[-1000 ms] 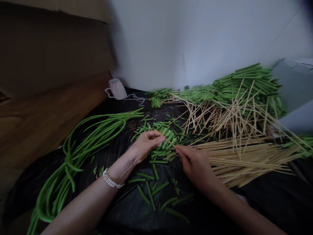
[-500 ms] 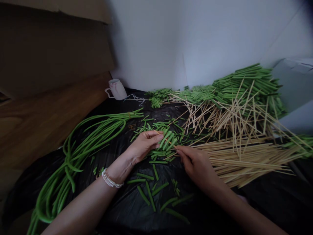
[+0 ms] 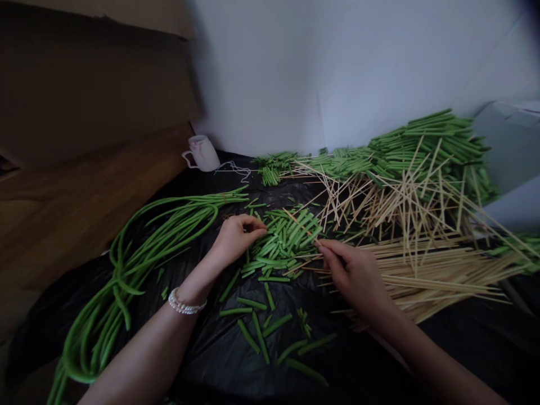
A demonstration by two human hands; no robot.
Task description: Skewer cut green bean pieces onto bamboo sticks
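My right hand (image 3: 352, 273) pinches the lower end of a bamboo skewer (image 3: 291, 215) between thumb and fingers. Several short green bean pieces (image 3: 304, 229) are threaded side by side across that skewer, and its far tip sticks out bare. At the left edge of a loose pile of cut bean pieces (image 3: 270, 253) is my left hand (image 3: 240, 236), thumb and fingertips pressed together. Whether a piece sits in that pinch is too small to tell. A beaded bracelet (image 3: 185, 304) circles my left wrist.
Long green beans (image 3: 169, 225) lie bundled at left. Loose skewers (image 3: 430, 270) spread at right, below stacked bean skewers (image 3: 430, 146) along the wall. A white mug (image 3: 203, 153) stands at the back left. More cut pieces (image 3: 261, 337) lie on black plastic sheeting (image 3: 211, 360).
My left hand has let go of the skewer and moved left to the edge of the pile. My right hand has shifted slightly right with the skewer.
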